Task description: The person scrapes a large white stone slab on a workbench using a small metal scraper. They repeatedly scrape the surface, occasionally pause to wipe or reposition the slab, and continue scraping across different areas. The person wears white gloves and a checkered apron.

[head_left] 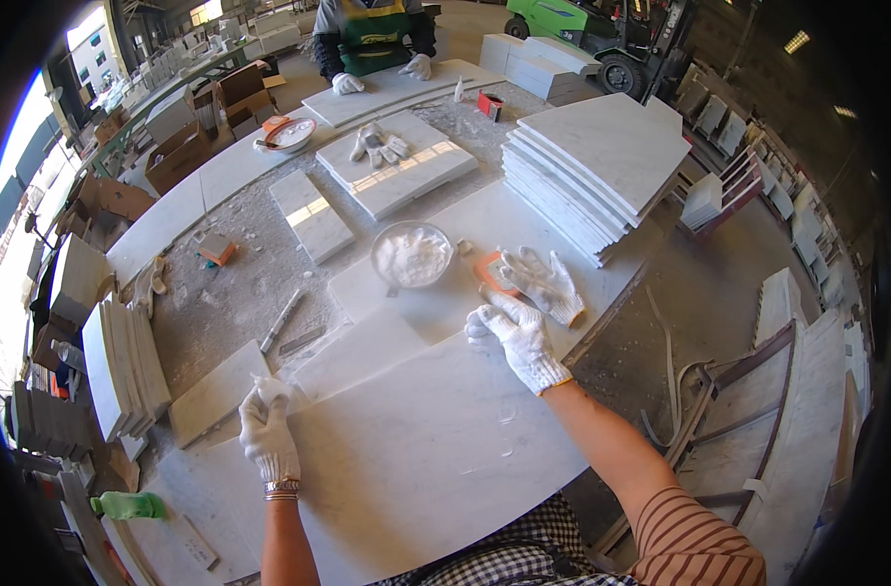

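A large pale marble slab (416, 449) lies in front of me. My left hand (269, 435), in a white knit glove, is closed at its far left corner, thumb and fingers drawn together; what they hold, if anything, is too small to make out. At the far right corner, my gloved right hand (523, 342) curls its fingers at the slab's edge. Just beyond it lie a loose white glove (545, 281) and an orange-edged tool (494, 272), partly covered by that glove. A clear bowl of white powder or paste (412, 255) stands beyond the slab.
Stacked slabs stand at the right (601, 161) and left (123, 366). Across the dusty table, a person in a green apron (372, 39) rests gloved hands on a slab. Another bowl (289, 135), a pen-like stick (282, 320) and a green bottle (130, 504) lie around; a forklift (601, 44) stands behind.
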The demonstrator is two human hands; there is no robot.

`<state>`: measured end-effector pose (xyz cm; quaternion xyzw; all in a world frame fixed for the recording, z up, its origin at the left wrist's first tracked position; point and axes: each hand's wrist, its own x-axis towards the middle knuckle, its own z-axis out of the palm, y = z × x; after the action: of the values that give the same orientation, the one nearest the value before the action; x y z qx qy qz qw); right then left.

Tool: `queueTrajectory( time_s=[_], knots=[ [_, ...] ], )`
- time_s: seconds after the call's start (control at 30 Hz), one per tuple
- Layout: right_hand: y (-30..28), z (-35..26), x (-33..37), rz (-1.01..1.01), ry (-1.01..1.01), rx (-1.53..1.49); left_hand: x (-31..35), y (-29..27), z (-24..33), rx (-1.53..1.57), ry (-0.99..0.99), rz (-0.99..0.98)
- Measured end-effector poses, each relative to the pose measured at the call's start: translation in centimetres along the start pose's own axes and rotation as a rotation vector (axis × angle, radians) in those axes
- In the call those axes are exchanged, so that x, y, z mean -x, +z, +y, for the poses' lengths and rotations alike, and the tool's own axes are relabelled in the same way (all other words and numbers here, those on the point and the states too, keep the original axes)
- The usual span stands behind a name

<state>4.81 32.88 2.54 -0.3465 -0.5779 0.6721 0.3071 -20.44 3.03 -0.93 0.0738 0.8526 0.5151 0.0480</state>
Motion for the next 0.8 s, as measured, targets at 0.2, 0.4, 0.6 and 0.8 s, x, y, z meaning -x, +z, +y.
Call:
queueTrajectory(
  time_s=[0.2, 0.4, 0.6, 0.8],
  knots=[
    [0.3, 0.0, 0.4, -0.120, -0.033, 0.039, -0.1, -0.2, -0.2, -0.120, 0.103, -0.030],
    [0.5, 0.3, -1.1, -0.006, -0.082, 0.027, 1.1, -0.5, -0.3, -0.045, 0.146, -0.055],
    [-0.1, 0.0, -0.4, -0.057, 0.019, -0.057, 5.8, -1.9, -1.2, -0.244, 0.340, 0.020],
    [-3.8, 0.7, -0.4, 0.062, -0.227, 0.012, 12.7, 0.6, 1.8, -0.579, 0.789, -0.466]
  ],
)
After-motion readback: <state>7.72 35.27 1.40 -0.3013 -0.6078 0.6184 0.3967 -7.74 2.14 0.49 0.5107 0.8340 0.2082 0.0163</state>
